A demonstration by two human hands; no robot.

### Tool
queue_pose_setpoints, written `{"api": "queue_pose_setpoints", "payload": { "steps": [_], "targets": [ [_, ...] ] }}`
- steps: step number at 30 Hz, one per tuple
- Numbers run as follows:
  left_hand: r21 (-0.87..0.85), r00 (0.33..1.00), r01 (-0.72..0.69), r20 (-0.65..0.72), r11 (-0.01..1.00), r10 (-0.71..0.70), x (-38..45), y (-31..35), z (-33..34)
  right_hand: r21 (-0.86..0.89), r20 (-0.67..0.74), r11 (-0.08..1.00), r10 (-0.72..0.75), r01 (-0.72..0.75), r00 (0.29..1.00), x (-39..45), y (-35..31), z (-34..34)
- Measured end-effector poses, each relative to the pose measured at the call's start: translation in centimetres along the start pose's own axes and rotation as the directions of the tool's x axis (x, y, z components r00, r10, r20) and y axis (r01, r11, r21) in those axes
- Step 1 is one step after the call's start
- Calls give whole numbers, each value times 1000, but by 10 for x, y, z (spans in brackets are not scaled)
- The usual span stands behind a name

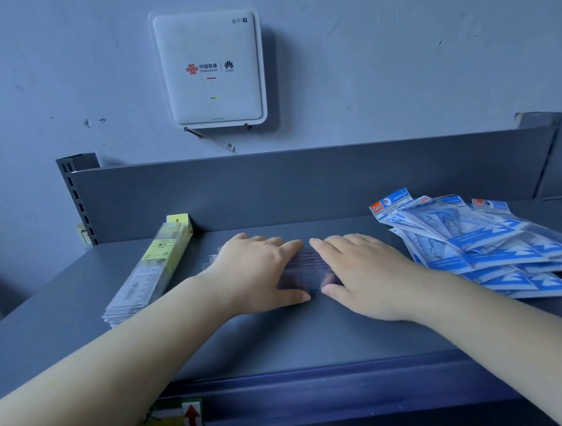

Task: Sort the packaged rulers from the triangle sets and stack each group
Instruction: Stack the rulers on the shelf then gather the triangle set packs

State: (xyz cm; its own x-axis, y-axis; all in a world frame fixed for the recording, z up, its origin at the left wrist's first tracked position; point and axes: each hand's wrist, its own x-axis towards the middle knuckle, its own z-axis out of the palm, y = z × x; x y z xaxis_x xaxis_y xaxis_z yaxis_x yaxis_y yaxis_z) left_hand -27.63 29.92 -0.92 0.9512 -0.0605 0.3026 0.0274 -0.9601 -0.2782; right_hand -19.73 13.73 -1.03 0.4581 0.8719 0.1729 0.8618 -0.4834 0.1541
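Note:
A small pile of clear packaged rulers (304,270) lies crosswise in the middle of the grey shelf. My left hand (256,272) and my right hand (361,270) rest flat on it side by side, fingers straight, thumbs at its near edge, hiding most of it. A taller stack of packaged rulers (152,268) with yellow labels lies lengthwise at the left. At the right, several blue-and-white triangle set packs (483,244) lie fanned in a loose heap.
The grey metal shelf (296,335) has a raised back panel (304,185) and a front rail with a label holder (173,417). A white router (210,70) hangs on the wall above.

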Motion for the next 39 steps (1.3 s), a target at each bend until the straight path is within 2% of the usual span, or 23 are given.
{"api": "queue_pose_setpoints", "payload": {
  "steps": [5, 9, 13, 19, 24, 27, 29, 31, 34, 36, 37, 39],
  "targets": [
    [-35, 980, 53, -191, 998, -58, -6, -17, -21, 40, 9, 999, 3, -3, 1000, 3, 2, 2],
    [3, 999, -7, 32, 1000, 7, -15, -8, -3, 70, 8, 998, 2, -2, 1000, 3, 2, 0],
    [-45, 999, 30, 21, 999, -29, -13, -12, -6, 96, 5, 995, 18, -19, 1000, 2, 1, -2],
    [-155, 993, 58, 111, 986, -42, -6, -19, 1, 48, 90, 999, -11, 6, 996, 17, 2, -6],
    [-67, 995, 55, 89, 996, -49, -6, -21, 4, 30, 109, 999, -40, 37, 993, 27, -1, -3],
    [71, 998, 40, 41, 997, -43, -10, -18, 0, 3, 65, 999, -51, 51, 997, 26, 0, 0],
    [110, 993, 8, -118, 994, 5, -12, -19, -8, 8, 2, 999, -52, 52, 999, 24, -1, 0],
    [111, 953, 20, -303, 994, 15, -15, -25, -14, 73, -73, 997, -7, 13, 997, 23, 1, -6],
    [-37, 829, 112, -548, 993, -114, -15, -42, -31, 272, -188, 961, 99, -45, 977, 21, 6, -17],
    [-222, 720, 165, -638, 961, -271, -15, -45, -43, 469, -224, 883, 147, -26, 963, 21, 10, -22],
    [-362, 700, 170, -610, 917, -370, -14, -43, -49, 572, -233, 820, 161, 1, 959, 21, 10, -24],
    [-693, 758, 138, -387, 708, -526, -10, -34, -51, 727, -240, 683, 162, 67, 957, 23, 9, -24]
  ]
}}
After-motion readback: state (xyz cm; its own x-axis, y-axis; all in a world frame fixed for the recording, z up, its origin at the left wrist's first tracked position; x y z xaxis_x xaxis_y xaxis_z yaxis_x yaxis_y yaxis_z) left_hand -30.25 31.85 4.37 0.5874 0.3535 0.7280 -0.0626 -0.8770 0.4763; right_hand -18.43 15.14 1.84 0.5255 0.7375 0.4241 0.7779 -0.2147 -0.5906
